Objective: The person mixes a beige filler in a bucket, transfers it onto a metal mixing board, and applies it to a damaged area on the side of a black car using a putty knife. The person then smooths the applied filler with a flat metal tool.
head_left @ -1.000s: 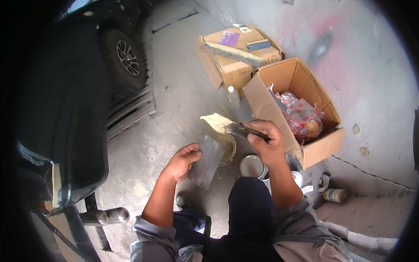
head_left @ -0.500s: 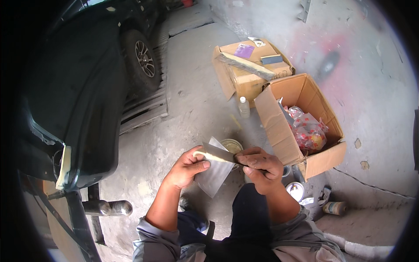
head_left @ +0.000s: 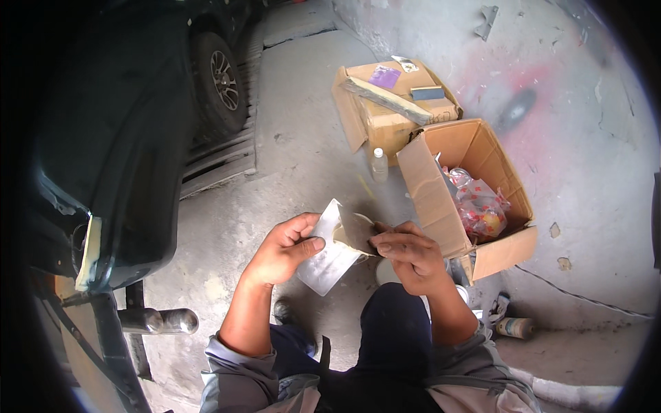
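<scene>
Over the floor in front of me, my left hand [head_left: 281, 249] is closed on a thin pale sheet [head_left: 323, 272], thumb on its face and fingers behind. My right hand [head_left: 411, 256] grips a flat putty knife [head_left: 359, 227] by its near end. Its broad grey blade leans against the sheet, with cream putty [head_left: 339, 236] along the blade's edge. Behind the hands, a round container is mostly hidden. On the left stands a dark vehicle [head_left: 131, 172] with a pale cream patch [head_left: 89, 255] on its corner.
At the right, an open cardboard box [head_left: 430, 196] holds plastic bags [head_left: 480, 210]. A closed carton [head_left: 392, 134] behind it carries a long bar and a sanding block [head_left: 427, 93]. A clear bottle [head_left: 379, 166] stands beside them. A cable [head_left: 578, 294] and a small can [head_left: 515, 327] lie at lower right.
The putty knife has turned and come down against the sheet, its blade now more upright. The cream putty that hung by my left fingers is now between blade and sheet. The view has shifted slightly.
</scene>
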Demonstrator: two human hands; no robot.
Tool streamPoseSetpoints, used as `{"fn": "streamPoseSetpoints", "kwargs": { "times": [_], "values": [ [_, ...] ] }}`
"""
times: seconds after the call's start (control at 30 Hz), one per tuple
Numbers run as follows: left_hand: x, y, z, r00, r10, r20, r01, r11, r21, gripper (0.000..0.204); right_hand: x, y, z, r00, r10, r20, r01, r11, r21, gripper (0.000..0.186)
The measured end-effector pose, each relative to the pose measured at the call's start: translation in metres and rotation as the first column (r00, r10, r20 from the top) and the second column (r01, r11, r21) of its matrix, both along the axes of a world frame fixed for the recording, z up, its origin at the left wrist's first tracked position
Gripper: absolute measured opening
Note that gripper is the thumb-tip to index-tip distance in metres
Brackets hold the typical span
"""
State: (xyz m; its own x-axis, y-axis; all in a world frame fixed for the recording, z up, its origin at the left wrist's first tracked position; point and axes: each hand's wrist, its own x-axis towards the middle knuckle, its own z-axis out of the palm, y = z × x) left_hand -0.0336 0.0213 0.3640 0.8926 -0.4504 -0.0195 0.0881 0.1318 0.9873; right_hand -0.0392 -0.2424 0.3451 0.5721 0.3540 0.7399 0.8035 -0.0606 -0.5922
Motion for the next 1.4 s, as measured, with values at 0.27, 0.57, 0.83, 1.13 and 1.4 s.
{"fn": "streamPoseSetpoints", "kwargs": {
  "times": [0.27,0.57,0.83,1.13,1.4],
  "values": [
    [0.003,-0.007,-0.005,0.999,0.041,-0.021,-0.040,0.998,0.052,0.035,0.016,-0.001,-0.013,0.999,-0.021,0.035,0.022,0.999,-0.025,0.049],
    [0.004,-0.013,-0.013,0.997,0.075,0.007,-0.075,0.996,0.045,0.035,0.027,-0.007,-0.021,0.997,-0.067,0.024,0.069,0.995,-0.067,0.052],
    [0.006,-0.020,-0.018,0.995,0.101,-0.009,-0.101,0.995,-0.014,0.037,0.037,-0.019,-0.024,0.995,-0.094,0.030,0.097,0.984,-0.146,0.054],
    [0.006,-0.023,-0.018,0.931,0.325,0.166,-0.286,0.933,-0.218,0.040,0.037,-0.037,-0.055,0.786,-0.217,-0.579,0.382,0.907,0.180,0.047],
    [-0.006,-0.045,-0.019,0.879,0.454,0.148,-0.355,0.829,-0.432,0.039,0.015,-0.019,-0.045,0.708,0.326,-0.626,0.063,0.854,0.516,0.043]
  ]
}}
